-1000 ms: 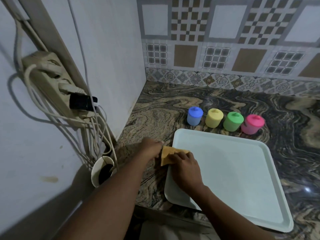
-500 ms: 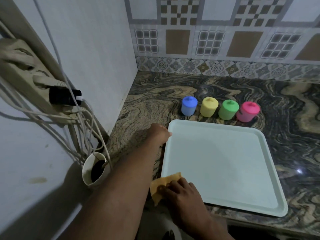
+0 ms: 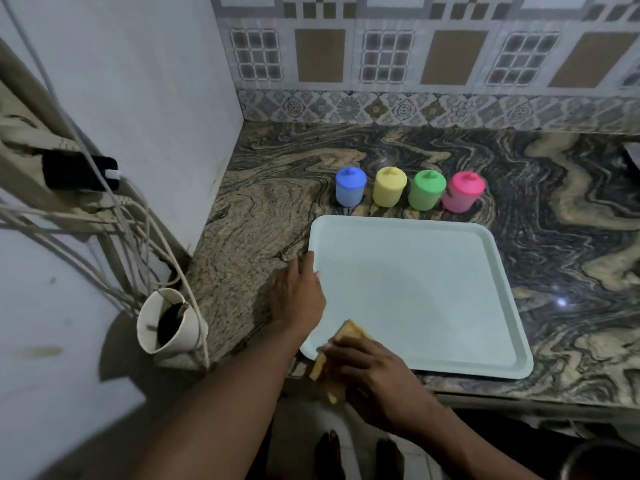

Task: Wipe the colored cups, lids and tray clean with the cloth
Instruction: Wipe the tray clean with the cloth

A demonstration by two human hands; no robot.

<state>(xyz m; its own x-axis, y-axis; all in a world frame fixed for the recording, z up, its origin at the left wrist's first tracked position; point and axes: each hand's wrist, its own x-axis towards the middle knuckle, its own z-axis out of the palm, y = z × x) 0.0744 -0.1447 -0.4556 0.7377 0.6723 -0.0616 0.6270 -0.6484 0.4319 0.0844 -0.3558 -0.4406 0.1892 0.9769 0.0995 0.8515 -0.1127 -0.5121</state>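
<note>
A pale blue-white tray (image 3: pixel 415 292) lies flat on the marbled counter, empty. Behind it four lidded cups stand in a row: blue (image 3: pixel 350 187), yellow (image 3: pixel 389 187), green (image 3: pixel 426 189) and pink (image 3: pixel 462 191). My left hand (image 3: pixel 298 297) rests on the tray's left rim, fingers over the edge. My right hand (image 3: pixel 372 375) presses a folded yellow cloth (image 3: pixel 329 368) against the tray's near left corner, at the counter's front edge. The hand hides most of the cloth.
A white paper cup (image 3: pixel 166 323) with dark contents stands at the counter's left corner under hanging cables (image 3: pixel 145 244) and a wall power strip (image 3: pixel 41 150). A white side wall bounds the left, tiled backsplash the rear. Two feet show on the floor below.
My right hand slid the cloth down the tray's left edge to the near corner. The left hand moved slightly nearer along the left rim. The camera view shifted.
</note>
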